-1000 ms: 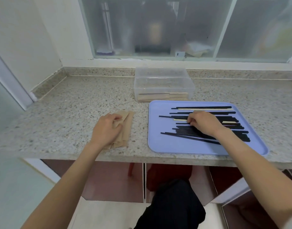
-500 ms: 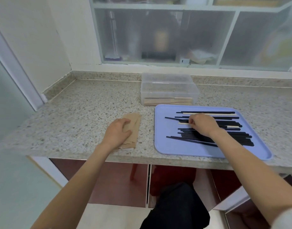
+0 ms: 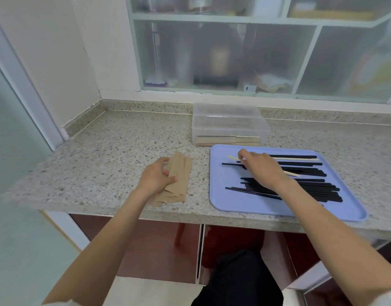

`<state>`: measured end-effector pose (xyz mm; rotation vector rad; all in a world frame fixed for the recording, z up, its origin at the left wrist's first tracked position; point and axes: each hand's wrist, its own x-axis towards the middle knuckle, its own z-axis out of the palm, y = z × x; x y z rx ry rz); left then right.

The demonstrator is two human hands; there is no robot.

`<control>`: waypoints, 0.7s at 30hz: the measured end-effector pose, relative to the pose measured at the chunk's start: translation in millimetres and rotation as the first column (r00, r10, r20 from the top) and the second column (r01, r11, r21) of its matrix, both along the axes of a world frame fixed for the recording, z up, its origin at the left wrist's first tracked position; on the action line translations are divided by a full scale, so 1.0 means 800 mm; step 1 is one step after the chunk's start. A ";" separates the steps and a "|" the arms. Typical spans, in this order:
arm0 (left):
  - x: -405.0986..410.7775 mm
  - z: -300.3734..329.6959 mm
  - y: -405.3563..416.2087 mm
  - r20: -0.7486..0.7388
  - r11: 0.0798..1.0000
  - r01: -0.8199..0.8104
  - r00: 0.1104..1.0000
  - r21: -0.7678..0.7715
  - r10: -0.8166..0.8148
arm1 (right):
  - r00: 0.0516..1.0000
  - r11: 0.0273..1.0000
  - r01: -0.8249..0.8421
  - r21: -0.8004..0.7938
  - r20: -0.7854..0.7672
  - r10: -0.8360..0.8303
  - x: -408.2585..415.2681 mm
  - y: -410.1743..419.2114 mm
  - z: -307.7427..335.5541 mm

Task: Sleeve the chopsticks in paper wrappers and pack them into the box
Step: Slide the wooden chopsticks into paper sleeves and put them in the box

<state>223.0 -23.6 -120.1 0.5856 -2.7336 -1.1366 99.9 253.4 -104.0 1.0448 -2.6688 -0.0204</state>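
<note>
While over the blue tray [image 3: 234,202], right hand [image 3: 264,167] bent, pinching a pale chopstick [image 3: 233,158] with the fingertips, lifted a bit at its tip. Left hand [image 3: 155,178] down on the brown paper wrappers [image 3: 179,180], fingers curled loosely, thumb pressing the top one. Black chopsticks [image 3: 311,188] spread in a pile on the tray, under the right wrist. Clear box [image 3: 228,124] just behind the tray on the speckled counter [image 3: 101,155], with some wrapped sticks at its bottom.
</note>
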 end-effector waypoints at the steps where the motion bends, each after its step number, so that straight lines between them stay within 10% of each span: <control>1: 0.000 0.003 -0.002 -0.003 1.000 -0.018 1.000 0.025 0.018 | 0.999 0.998 -0.025 -0.053 0.018 0.026 0.004 -0.001 0.004; 8: 0.005 0.027 0.000 -0.116 0.905 -0.025 0.990 0.425 0.082 | 0.995 0.947 -0.079 -0.311 0.030 0.093 0.042 0.003 0.015; 15: -0.027 0.026 0.066 -0.143 0.276 0.074 0.960 0.958 0.239 | 0.991 0.886 -0.068 -0.458 0.075 0.114 0.073 0.008 0.010; 21: -0.058 0.028 0.124 -0.204 0.053 0.199 0.972 0.978 0.119 | 0.993 0.879 -0.051 -0.474 0.066 0.093 0.080 0.031 0.016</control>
